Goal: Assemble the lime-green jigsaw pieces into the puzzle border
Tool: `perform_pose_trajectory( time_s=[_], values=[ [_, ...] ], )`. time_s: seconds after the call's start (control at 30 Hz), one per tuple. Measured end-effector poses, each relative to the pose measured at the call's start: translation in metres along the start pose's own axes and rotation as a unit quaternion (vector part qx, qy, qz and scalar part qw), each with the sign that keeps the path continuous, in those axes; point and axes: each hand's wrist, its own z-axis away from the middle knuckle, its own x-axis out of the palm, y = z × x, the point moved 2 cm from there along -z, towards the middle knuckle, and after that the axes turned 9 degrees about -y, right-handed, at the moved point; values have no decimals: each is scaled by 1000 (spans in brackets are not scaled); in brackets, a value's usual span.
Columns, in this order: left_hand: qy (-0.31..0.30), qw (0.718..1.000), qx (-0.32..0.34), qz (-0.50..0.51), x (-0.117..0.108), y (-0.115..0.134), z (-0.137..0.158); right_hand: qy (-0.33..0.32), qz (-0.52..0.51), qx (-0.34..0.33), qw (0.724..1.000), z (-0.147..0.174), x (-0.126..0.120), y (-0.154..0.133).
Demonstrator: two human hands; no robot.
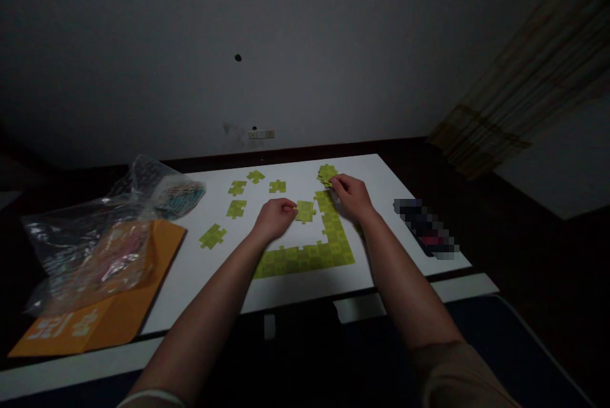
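My left hand (275, 220) pinches the left edge of a yellow-green jigsaw piece (305, 211) above the white board. To its right, my right hand (351, 195) has its fingertips closed at a small pile of jigsaw pieces (326, 173); whether a piece is between them I cannot make out. Below and between my hands lies a joined L-shaped strip of puzzle (305, 260), partly covered by my forearms. Several loose pieces lie on the left, among them one jigsaw piece (213, 236) nearest me and another jigsaw piece (277, 187) farther back.
On the left, a clear plastic bag (86, 249) with pieces in it rests over an orange envelope (166, 243). A dark pixelated object (424, 228) is at the right edge of the white board (185, 281). Behind stands a wall with sockets (261, 134).
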Motion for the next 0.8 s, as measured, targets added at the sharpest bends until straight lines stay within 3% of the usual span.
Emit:
perform_pose_trajectory(
  time_s=[0.23,0.8],
  values=[
    [16,1000,8,24,3,-9,5,0,23,-15,1000,2,-2,-3],
    [19,1000,-12,19,4,-1,9,-34,46,-13,998,4,4,-2]
  ],
)
